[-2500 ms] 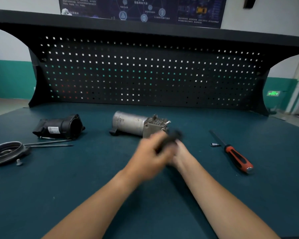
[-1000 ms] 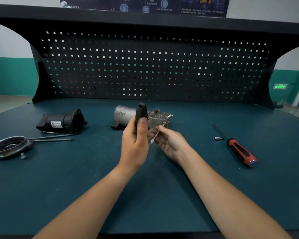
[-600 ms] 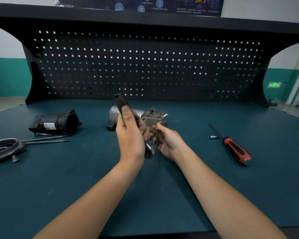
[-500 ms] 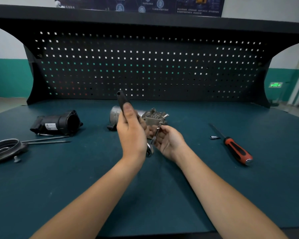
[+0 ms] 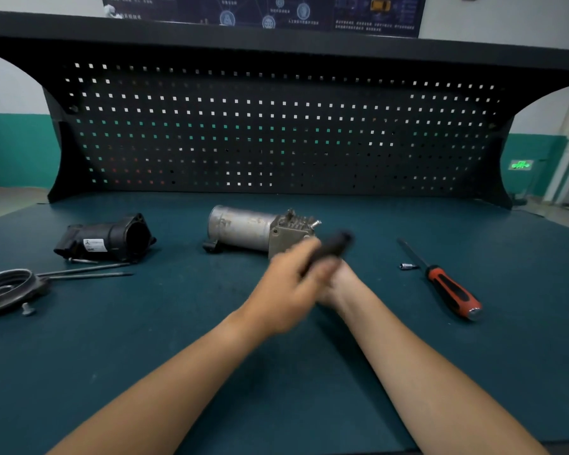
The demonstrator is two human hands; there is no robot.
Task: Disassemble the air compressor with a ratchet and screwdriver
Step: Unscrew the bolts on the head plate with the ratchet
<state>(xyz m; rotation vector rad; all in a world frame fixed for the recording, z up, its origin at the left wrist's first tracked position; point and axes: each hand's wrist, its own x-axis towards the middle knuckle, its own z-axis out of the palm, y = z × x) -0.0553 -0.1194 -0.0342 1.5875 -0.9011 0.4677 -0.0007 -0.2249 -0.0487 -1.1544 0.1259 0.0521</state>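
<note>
The air compressor lies on its side on the bench, at twelve o'clock from my hands and just beyond them, silver cylinder to the left and finned head to the right. Judged from the parts laid out, the job is partly done. A black housing sits apart at nine o'clock from the compressor, and toward eight o'clock lie a round metal cover, two long bolts and one short bolt. The head block is on the cylinder, so I take that to be what is left. The screwdriver lies untouched at four o'clock, a small socket just beside its shaft. My left hand is curled round the ratchet, whose black handle points toward one o'clock; blur hides its head. My right hand is close against the left and mostly covered by it. Whether its fingers pinch anything I cannot tell.
</note>
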